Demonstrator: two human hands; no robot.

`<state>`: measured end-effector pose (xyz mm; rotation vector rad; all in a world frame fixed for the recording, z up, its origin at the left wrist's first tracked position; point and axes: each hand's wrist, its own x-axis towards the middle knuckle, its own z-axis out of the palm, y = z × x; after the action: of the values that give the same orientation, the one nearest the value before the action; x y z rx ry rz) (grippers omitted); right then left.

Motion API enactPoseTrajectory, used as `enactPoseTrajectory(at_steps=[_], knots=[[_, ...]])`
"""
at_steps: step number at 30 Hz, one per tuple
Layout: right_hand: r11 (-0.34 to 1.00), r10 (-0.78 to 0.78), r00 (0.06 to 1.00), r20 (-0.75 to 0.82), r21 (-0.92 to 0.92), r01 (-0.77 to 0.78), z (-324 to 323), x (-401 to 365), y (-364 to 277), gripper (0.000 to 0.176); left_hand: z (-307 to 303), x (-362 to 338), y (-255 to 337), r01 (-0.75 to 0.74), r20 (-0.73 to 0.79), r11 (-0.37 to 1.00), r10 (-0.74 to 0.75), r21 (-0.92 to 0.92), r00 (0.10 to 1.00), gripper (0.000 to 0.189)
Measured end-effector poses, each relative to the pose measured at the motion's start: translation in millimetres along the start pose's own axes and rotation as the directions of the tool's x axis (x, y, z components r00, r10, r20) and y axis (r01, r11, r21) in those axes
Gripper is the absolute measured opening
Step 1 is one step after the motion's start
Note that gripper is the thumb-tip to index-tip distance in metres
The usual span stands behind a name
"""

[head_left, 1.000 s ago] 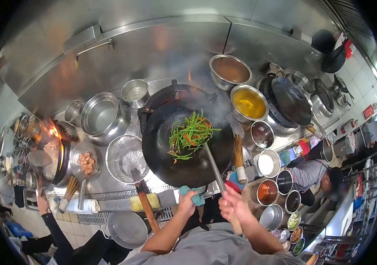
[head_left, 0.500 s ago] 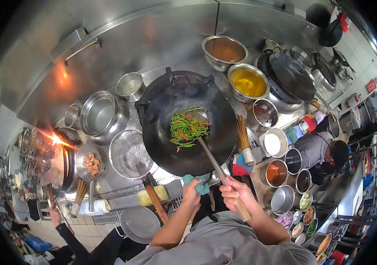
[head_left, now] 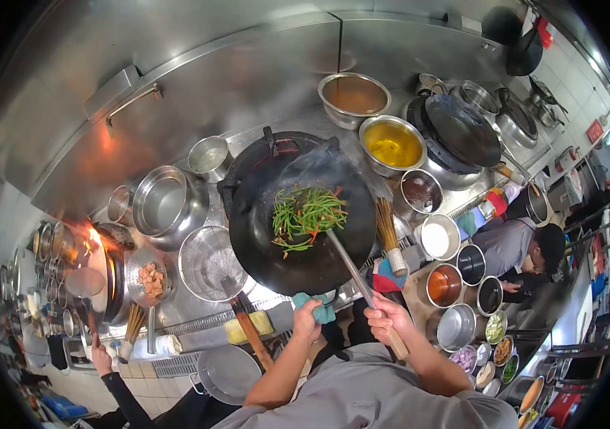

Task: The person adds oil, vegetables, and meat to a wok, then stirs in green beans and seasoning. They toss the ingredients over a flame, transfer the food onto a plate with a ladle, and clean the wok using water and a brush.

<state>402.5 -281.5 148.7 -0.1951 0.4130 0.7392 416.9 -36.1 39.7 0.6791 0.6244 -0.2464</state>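
Note:
A large black wok [head_left: 262,264] stands tilted at the front of the burner ring, holding green beans with orange-red strips [head_left: 310,214]. My left hand [head_left: 308,319] is closed around a teal cloth [head_left: 323,312] at the wok's near rim. My right hand [head_left: 390,319] grips the wooden end of a long-handled ladle [head_left: 350,268]. The ladle's head is hidden under the beans. Light smoke hangs over the wok's far side.
A mesh strainer [head_left: 212,263] lies left of the wok; a bowl of yellow oil [head_left: 392,146] and a bamboo brush [head_left: 388,232] are to the right. Flames [head_left: 93,237] rise at the far left, near a co-worker's hand [head_left: 102,360]. Another person [head_left: 506,247] is at the right.
The wok has shifted slightly down and left, baring more of the burner. The beans have bunched differently toward its far side. My right hand has moved a little right and down with the ladle.

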Motion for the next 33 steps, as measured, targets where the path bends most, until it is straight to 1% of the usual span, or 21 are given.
enactPoseTrajectory(at_steps=[1, 4, 5, 8, 9, 11, 12, 14, 17, 18, 20, 21, 22, 23, 26, 30, 33], knots=[[1.0, -0.01, 1.0, -0.003, 0.007, 0.01, 8, -4, 0, 0.035, 5, -2, 2, -0.007, -0.006, 1.0, 0.007, -0.008, 1.0, 0.015], [0.998, -0.032, 0.998, -0.059, -0.061, 0.028, 10, -13, -2, 0.035, 2, -2, 3, -0.018, -0.018, 0.999, 0.018, -0.029, 1.0, 0.016], [0.993, -0.064, 0.989, -0.134, -0.11, 0.05, 13, -17, -2, 0.039, 1, -1, 1, -0.018, -0.017, 0.999, 0.018, -0.037, 1.0, 0.016], [0.952, -0.108, 0.977, -0.182, -0.302, 0.049, 26, -29, -4, 0.048, 9, -5, 1, -0.014, -0.042, 1.0, 0.014, -0.019, 0.999, 0.017], [0.905, -0.151, 0.966, -0.209, -0.423, 0.049, 29, -32, -3, 0.052, 11, -4, 0, -0.011, -0.045, 1.0, 0.01, -0.029, 0.999, 0.017], [0.765, -0.248, 0.939, -0.238, -0.643, 0.039, 25, -38, 2, 0.06, 13, -4, -3, -0.008, -0.046, 0.999, 0.006, -0.047, 0.999, 0.017], [0.759, -0.224, 0.95, -0.216, -0.65, 0.031, 28, -35, 0, 0.067, 15, -3, -3, -0.017, -0.045, 0.999, 0.015, -0.047, 0.999, 0.017], [0.847, -0.199, 0.935, -0.295, -0.531, 0.014, 38, -24, -6, 0.053, 16, -5, -6, -0.023, -0.054, 0.999, 0.021, -0.041, 0.998, 0.016], [0.975, -0.002, 0.986, -0.166, -0.219, -0.035, 21, -10, -25, 0.038, 16, -1, -13, -0.013, -0.077, 1.0, 0.014, 0.007, 0.997, 0.015], [0.984, 0.018, 0.991, -0.136, -0.173, -0.042, 21, -9, -28, 0.033, 18, -2, -12, -0.021, -0.084, 1.0, 0.022, 0.013, 0.996, 0.015], [0.993, 0.069, 0.995, -0.071, -0.089, -0.076, 22, -11, -33, 0.023, 23, -15, -12, 0.008, -0.111, 1.0, -0.007, 0.004, 0.994, 0.014], [0.994, 0.086, 0.991, -0.103, -0.063, -0.092, 23, -11, -36, 0.02, 27, -14, -10, 0.004, -0.11, 1.0, -0.002, 0.012, 0.994, 0.014], [0.989, 0.096, 0.991, -0.097, -0.1, -0.105, 26, -9, -44, 0.02, 32, -10, -6, -0.002, -0.102, 1.0, 0.005, 0.031, 0.995, 0.013], [0.985, 0.102, 0.991, -0.091, -0.128, -0.114, 28, -8, -50, 0.02, 31, -9, -7, 0.0, -0.102, 1.0, 0.001, 0.005, 0.995, 0.017], [0.975, 0.107, 0.993, -0.057, -0.19, -0.116, 9, -5, -59, 0.026, 35, -8, -8, -0.005, -0.133, 0.999, 0.011, 0.047, 0.991, 0.02], [0.967, 0.058, 0.995, -0.083, -0.244, -0.077, 7, -10, -65, 0.033, 42, -7, -8, 0.027, -0.21, 0.997, -0.01, 0.078, 0.978, 0.021], [0.966, 0.035, 0.998, -0.06, -0.255, -0.049, 5, -11, -63, 0.035, 48, -9, -7, 0.079, -0.232, 0.993, -0.055, 0.094, 0.971, 0.021]])
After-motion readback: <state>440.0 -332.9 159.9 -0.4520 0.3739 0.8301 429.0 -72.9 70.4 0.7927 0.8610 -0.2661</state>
